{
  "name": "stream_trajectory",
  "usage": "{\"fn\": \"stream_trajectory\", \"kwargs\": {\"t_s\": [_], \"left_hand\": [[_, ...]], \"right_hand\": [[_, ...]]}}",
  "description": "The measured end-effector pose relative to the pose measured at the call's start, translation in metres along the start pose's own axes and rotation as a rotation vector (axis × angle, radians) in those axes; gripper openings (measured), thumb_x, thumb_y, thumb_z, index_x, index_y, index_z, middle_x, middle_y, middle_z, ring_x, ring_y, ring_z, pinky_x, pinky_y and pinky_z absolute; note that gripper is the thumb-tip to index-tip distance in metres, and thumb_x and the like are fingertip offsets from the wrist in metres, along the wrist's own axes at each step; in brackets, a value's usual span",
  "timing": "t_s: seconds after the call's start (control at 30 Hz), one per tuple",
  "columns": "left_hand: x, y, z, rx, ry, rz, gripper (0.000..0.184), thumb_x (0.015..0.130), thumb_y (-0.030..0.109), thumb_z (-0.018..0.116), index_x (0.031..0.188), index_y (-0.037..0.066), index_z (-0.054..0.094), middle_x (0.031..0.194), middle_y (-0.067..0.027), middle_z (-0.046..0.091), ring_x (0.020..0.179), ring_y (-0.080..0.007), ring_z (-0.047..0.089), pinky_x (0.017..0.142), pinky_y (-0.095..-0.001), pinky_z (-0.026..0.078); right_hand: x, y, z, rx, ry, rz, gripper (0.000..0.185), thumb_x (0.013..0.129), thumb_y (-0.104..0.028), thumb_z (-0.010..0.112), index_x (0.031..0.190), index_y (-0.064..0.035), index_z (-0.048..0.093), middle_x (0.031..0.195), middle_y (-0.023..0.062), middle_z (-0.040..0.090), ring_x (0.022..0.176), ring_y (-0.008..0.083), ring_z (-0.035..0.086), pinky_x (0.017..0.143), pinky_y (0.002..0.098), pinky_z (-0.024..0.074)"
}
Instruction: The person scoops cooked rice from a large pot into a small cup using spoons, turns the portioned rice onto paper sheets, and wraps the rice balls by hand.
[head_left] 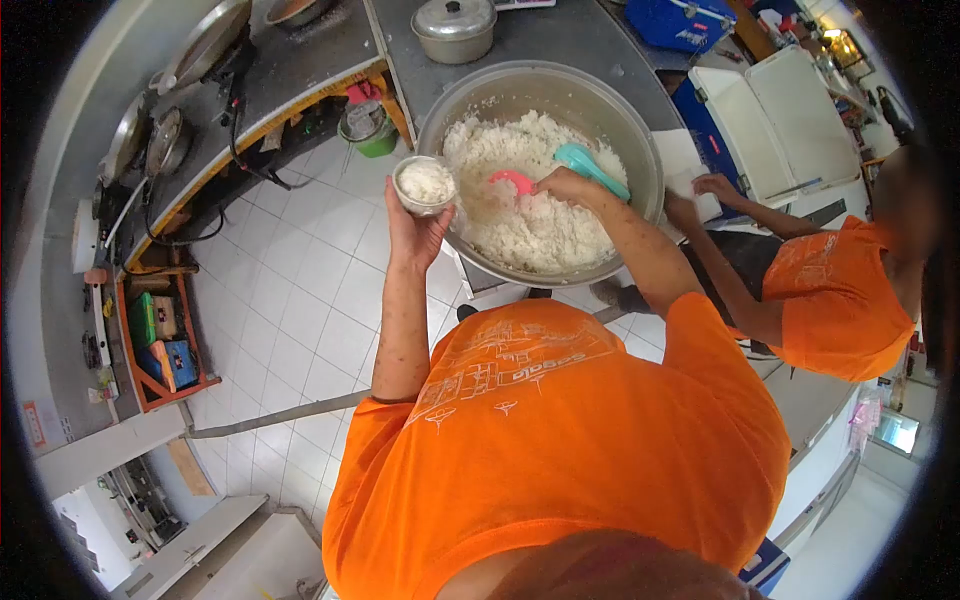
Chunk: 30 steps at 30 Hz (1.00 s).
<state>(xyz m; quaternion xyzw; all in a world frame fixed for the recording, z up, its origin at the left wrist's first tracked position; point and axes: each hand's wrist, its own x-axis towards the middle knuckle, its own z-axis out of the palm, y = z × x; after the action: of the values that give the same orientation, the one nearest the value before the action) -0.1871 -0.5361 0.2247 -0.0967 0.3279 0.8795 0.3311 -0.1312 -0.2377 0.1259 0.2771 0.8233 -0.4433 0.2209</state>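
In the head view, a small bowl [425, 207] heaped with white rice is held by the left hand [413, 238], with fingers and thumb wrapped around its outside. To the right of that hand, a large metal pot [648, 150] is filled with a broad bed of rice [560, 238]. Inside it, a pink scoop [511, 181] is gripped by the right hand [572, 187], its blade partly sunk in the rice and its handle hidden by the fingers. A turquoise scoop [592, 166] is seen resting on the rice just beside the right hand. Beyond the pot, a smaller pot [454, 40] is covered by its lid, so its contents are hidden. The bowl is overlapped with the large pot's near-left rim; contact cannot be told. To the left of the left hand, tiled floor [300, 290] is seen reaching toward a dark counter [290, 60].
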Motion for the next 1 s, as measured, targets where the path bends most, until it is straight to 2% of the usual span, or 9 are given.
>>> {"fn": "stream_trajectory", "kwargs": {"t_s": [0.17, 0.27, 0.33, 0.43, 0.57, 0.7, 0.83, 0.9, 1.0], "left_hand": [[0.021, -0.022, 0.012, 0.208, 0.072, -0.015, 0.058, 0.093, 0.056, 0.038, 0.131, 0.013, 0.042, 0.129, -0.0071, 0.048, 0.116, -0.0207, 0.048, 0.092, -0.0382, 0.045], [0.048, -0.048, 0.027, 0.153, 0.042, -0.06, 0.055, 0.094, 0.056, 0.036, 0.131, 0.016, 0.042, 0.128, -0.0071, 0.047, 0.114, -0.0219, 0.048, 0.091, -0.0377, 0.046], [0.062, -0.059, 0.037, 0.075, 0.025, -0.113, 0.053, 0.094, 0.055, 0.035, 0.13, 0.017, 0.043, 0.127, -0.0071, 0.048, 0.113, -0.0219, 0.049, 0.088, -0.0366, 0.048], [0.075, -0.069, 0.046, -0.052, 0.142, -0.276, 0.05, 0.095, 0.054, 0.033, 0.128, 0.017, 0.044, 0.123, -0.0061, 0.05, 0.108, -0.0205, 0.051, 0.079, -0.0334, 0.052], [0.072, -0.065, 0.032, 0.118, -0.053, -0.255, 0.061, 0.09, 0.062, 0.035, 0.123, 0.014, 0.049, 0.114, -0.0053, 0.056, 0.097, -0.0175, 0.057, 0.072, -0.0299, 0.054], [0.069, -0.065, 0.045, 0.137, -0.137, -0.161, 0.058, 0.091, 0.058, 0.032, 0.121, 0.013, 0.052, 0.108, -0.0054, 0.059, 0.092, -0.0167, 0.059, 0.068, -0.0298, 0.053], [0.063, -0.059, 0.053, 0.45, -0.104, -0.062, 0.052, 0.09, 0.053, 0.033, 0.122, 0.016, 0.051, 0.116, -0.0035, 0.057, 0.103, -0.0179, 0.055, 0.078, -0.0347, 0.048], [0.065, -0.054, 0.045, 0.459, -0.12, -0.074, 0.052, 0.09, 0.052, 0.031, 0.124, 0.017, 0.05, 0.119, -0.0036, 0.056, 0.108, -0.0186, 0.054, 0.085, -0.0392, 0.045], [0.072, -0.051, 0.043, 0.497, -0.213, -0.099, 0.057, 0.089, 0.055, 0.028, 0.127, 0.017, 0.048, 0.122, -0.0033, 0.055, 0.111, -0.0195, 0.052, 0.086, -0.0408, 0.043]], "right_hand": [[-0.033, -0.036, -0.041, 0.157, 0.025, -0.039, 0.035, 0.076, -0.035, 0.071, 0.091, -0.003, 0.069, 0.06, 0.0004, 0.053, 0.051, 0.0127, 0.04, 0.05, 0.0274, 0.0371], [-0.07, -0.061, -0.032, 0.21, 0.27, -0.46, 0.032, 0.079, -0.031, 0.067, 0.099, -0.0061, 0.069, 0.058, 0.0013, 0.055, 0.048, 0.0179, 0.048, 0.048, 0.0315, 0.0411], [-0.106, -0.078, -0.006, -0.461, 0.683, -0.543, 0.027, 0.083, -0.024, 0.059, 0.105, -0.0097, 0.068, 0.068, 0.0073, 0.063, 0.055, 0.0255, 0.059, 0.053, 0.0376, 0.0468], [-0.128, -0.076, 0.014, -0.688, 0.74, -0.586, 0.027, 0.086, -0.018, 0.053, 0.108, -0.0101, 0.066, 0.076, 0.0127, 0.066, 0.065, 0.0317, 0.063, 0.06, 0.0436, 0.0497], [-0.135, -0.069, -0.03, -0.123, 0.794, -0.536, 0.026, 0.089, -0.018, 0.048, 0.102, -0.0035, 0.065, 0.083, 0.0187, 0.065, 0.075, 0.0352, 0.064, 0.067, 0.0402, 0.0497], [-0.131, -0.061, 0.003, 0.177, 0.329, -0.43, 0.026, 0.091, -0.018, 0.046, 0.094, -0.0009, 0.065, 0.078, 0.0184, 0.064, 0.073, 0.0318, 0.062, 0.069, 0.0389, 0.0479], [-0.128, -0.059, 0.016, 0.054, 0.367, -0.507, 0.025, 0.091, -0.015, 0.044, 0.092, -0.0009, 0.064, 0.074, 0.0163, 0.064, 0.066, 0.0289, 0.061, 0.066, 0.0382, 0.0475], [-0.147, -0.074, -0.022, 0.17, 0.052, -0.124, 0.025, 0.091, -0.016, 0.044, 0.09, -0.0004, 0.064, 0.071, 0.0162, 0.062, 0.062, 0.0273, 0.059, 0.063, 0.0383, 0.0468], [-0.144, -0.082, -0.044, 0.322, 0.102, -0.192, 0.026, 0.09, -0.019, 0.046, 0.086, -0.0011, 0.065, 0.07, 0.0171, 0.061, 0.065, 0.0252, 0.06, 0.062, 0.0384, 0.0465]]}}
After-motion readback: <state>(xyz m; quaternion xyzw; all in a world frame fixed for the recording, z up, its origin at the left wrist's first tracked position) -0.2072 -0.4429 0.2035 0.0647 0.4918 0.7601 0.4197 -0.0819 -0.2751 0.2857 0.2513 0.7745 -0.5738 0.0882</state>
